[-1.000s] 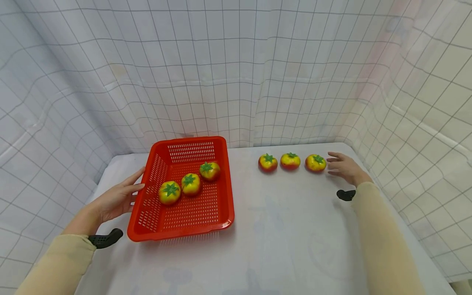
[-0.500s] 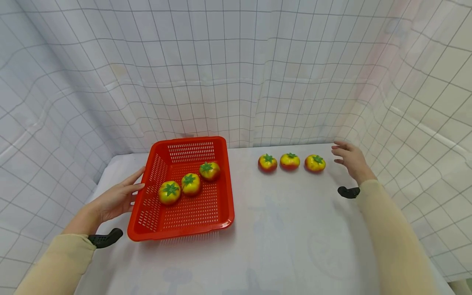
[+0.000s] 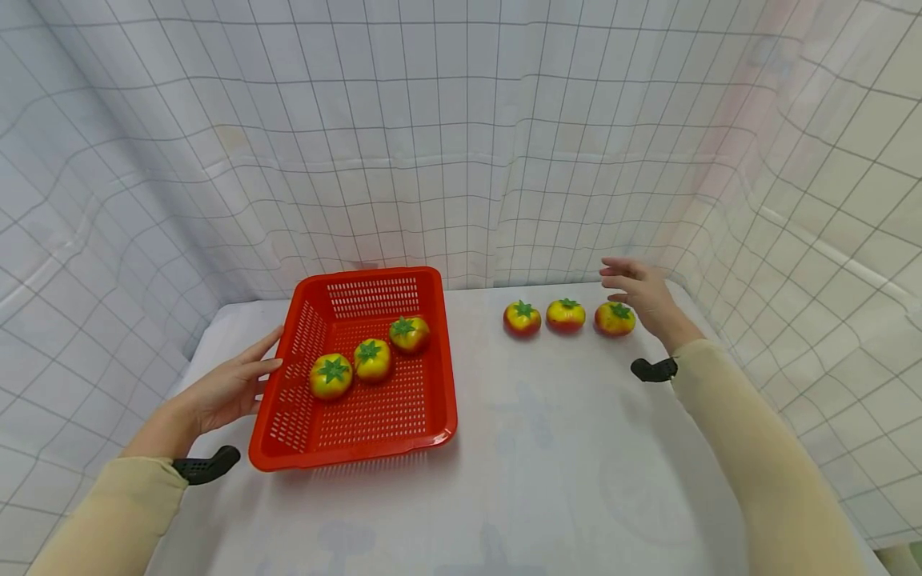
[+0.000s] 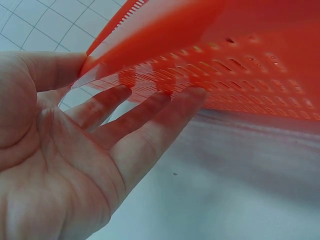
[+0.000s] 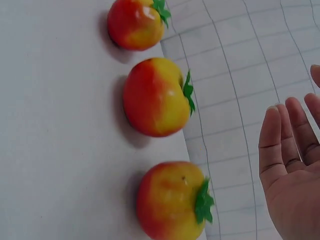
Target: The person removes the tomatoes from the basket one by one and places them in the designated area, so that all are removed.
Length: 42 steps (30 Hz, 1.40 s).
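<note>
My left hand [image 3: 229,392] is at the left side of a red plastic basket [image 3: 445,384]. Its thumb touches the rim and its fairly straight fingers [image 4: 150,135] lie against the outside of the slotted wall. Inside the basket lie three red-and-yellow tomatoes with green star-shaped leaves, a left one [image 3: 331,377], a middle one [image 3: 373,360] and a right one [image 3: 410,334]. My right hand [image 3: 644,298] hovers, holding nothing, beside and above the rightmost tomato [image 3: 615,320] of a row on the table. Its fingers [image 5: 271,135] are extended, apart from the fruit in the right wrist view.
Two more tomatoes, one at the left [image 3: 522,319] and one in the middle [image 3: 565,317], complete the row near the table's back edge. A white gridded curtain [image 3: 461,160] surrounds the white table [image 3: 547,464] at the back and sides.
My right hand first drew away to the right and back, then came left and up over the rightmost tomato. The left hand, basket and tomatoes have stayed in place.
</note>
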Tool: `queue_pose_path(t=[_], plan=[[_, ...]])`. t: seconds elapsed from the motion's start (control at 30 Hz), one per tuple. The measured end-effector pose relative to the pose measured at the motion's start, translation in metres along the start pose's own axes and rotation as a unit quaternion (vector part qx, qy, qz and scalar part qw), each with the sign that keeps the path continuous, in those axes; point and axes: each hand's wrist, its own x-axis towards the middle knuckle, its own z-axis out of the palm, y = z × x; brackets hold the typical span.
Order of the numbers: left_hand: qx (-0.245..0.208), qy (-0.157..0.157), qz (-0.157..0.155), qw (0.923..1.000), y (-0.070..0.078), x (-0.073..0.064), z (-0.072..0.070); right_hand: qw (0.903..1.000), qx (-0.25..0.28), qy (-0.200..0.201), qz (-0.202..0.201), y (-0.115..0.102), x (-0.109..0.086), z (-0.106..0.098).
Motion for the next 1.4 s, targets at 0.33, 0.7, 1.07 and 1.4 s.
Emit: queue_pose_path(t=[0.33, 0.7, 1.07, 1.4], plan=[[0.002, 0.004, -0.019, 0.9998, 0.008, 0.002, 0.003, 0.9948, -0.012, -0.100, -0.014, -0.028, 0.003, 0.050], [-0.008, 0.038, -0.045, 0.9983, 0.020, 0.004, 0.016, 0.9805, -0.007, -0.193, -0.034, -0.056, 0.002, 0.101], [-0.005, 0.050, -0.043, 0.9978, 0.021, 0.006, 0.020, 0.9652, -0.052, -0.251, -0.054, -0.077, 0.006, 0.142], [-0.018, 0.051, -0.048, 0.9974, 0.021, 0.002, 0.020, 0.9482, -0.074, -0.297, -0.084, -0.093, 0.015, 0.179]])
